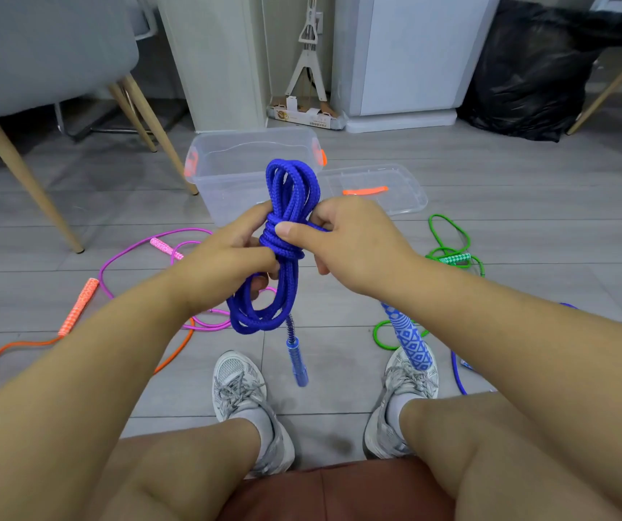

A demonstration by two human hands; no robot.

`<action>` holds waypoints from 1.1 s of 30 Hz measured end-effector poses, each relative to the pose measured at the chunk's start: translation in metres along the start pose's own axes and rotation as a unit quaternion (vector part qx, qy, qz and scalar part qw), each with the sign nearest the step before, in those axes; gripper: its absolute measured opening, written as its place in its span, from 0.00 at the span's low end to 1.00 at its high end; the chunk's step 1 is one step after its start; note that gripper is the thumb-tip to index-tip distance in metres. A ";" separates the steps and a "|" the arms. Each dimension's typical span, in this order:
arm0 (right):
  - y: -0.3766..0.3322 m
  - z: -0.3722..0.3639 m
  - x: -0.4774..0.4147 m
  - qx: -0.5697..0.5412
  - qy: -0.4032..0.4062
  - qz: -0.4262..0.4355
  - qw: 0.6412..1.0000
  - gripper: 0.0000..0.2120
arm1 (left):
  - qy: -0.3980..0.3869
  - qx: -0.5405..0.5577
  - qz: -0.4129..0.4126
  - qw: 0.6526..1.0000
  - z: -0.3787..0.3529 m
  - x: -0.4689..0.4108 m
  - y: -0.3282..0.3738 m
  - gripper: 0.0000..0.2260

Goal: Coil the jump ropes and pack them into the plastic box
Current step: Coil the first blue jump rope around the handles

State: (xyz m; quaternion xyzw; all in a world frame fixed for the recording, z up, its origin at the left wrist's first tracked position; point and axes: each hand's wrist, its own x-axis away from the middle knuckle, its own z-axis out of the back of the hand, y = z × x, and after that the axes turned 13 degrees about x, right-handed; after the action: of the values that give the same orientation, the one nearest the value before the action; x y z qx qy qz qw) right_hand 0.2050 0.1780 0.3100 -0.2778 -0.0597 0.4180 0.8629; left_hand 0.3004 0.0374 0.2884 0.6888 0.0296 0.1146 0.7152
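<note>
Ropes lie loose across the floor (489, 174) around the seated person: orange (8, 351) and pink (129, 253) to the left, green (448, 235) to the right, probably waiting their turn. Ahead, the box (226, 171) stands open with its lid (395, 178) set beside it, ready to receive coils. Held up over the feet is the blue rope (286, 204), bundled in long loops. The left hand (226, 253) clamps the bundle's middle so it cannot spring apart, while the right hand (354, 238) pinches the wrapping turns with closed fingers (290, 231), seemingly cinching them. One handle (298, 362) dangles free below.

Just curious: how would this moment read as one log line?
blue rope: coiled, both hands wrapping middle | left hand: shut | right hand: shut | plastic box: open
</note>
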 end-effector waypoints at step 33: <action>0.043 0.041 0.013 -0.353 -0.209 -0.022 0.912 0.11 | 0.110 0.111 -0.093 0.983 -0.015 0.000 0.005 0.13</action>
State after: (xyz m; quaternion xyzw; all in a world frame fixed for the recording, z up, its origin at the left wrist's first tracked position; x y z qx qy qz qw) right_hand 0.1704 0.2270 0.3194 -0.4692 -0.3881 0.3989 0.6856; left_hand 0.2965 0.0520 0.2923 0.7415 0.1844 0.1187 0.6341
